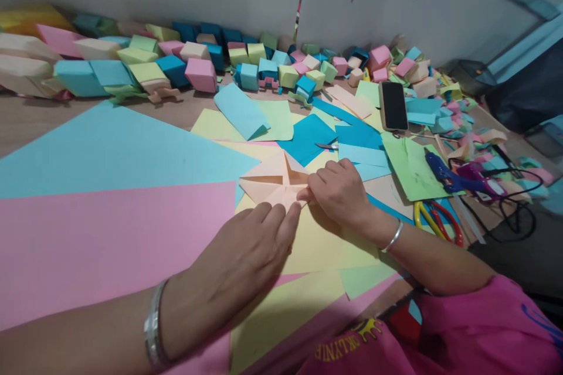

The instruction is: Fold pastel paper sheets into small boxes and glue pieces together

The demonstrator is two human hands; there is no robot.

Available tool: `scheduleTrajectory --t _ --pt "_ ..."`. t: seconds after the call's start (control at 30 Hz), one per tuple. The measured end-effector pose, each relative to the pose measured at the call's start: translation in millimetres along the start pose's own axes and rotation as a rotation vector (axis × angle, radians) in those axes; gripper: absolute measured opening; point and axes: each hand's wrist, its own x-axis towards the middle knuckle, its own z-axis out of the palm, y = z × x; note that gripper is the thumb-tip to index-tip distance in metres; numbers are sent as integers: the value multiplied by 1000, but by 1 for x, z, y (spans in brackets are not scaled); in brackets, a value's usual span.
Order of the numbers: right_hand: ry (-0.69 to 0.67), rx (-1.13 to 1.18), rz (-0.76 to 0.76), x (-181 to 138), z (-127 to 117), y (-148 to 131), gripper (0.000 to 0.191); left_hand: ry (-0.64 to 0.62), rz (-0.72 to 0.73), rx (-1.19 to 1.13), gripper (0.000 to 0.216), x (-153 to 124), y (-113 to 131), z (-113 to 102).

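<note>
Clearly, paper point(276, 165): is lying between the surface's point(26, 114) near and far edges, yellow sheet point(334, 249) seemingly backing it.
Left hand point(246, 240): is bunching fingers together on its near edge, probably steadying it.
Right hand point(343, 193): is pinching its right corner, apparently controlling the fold.

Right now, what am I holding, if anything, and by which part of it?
The folded peach paper: your right hand pinches its right side. Your left hand is at its near edge; whether it grips there can't be told.
</note>
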Motion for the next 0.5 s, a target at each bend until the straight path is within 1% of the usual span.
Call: scheduleTrajectory --t 0.2,0.33,0.5 --pt "46 -18 -22 1 -2 0 42 -26 11 73 11 7 -6 12" --pt "39 -14 -3 1 1 1 45 -36 29 47 11 5 -2 8" --pt "4 16 41 0 7 0 49 -50 6 41 18 4 3 2"
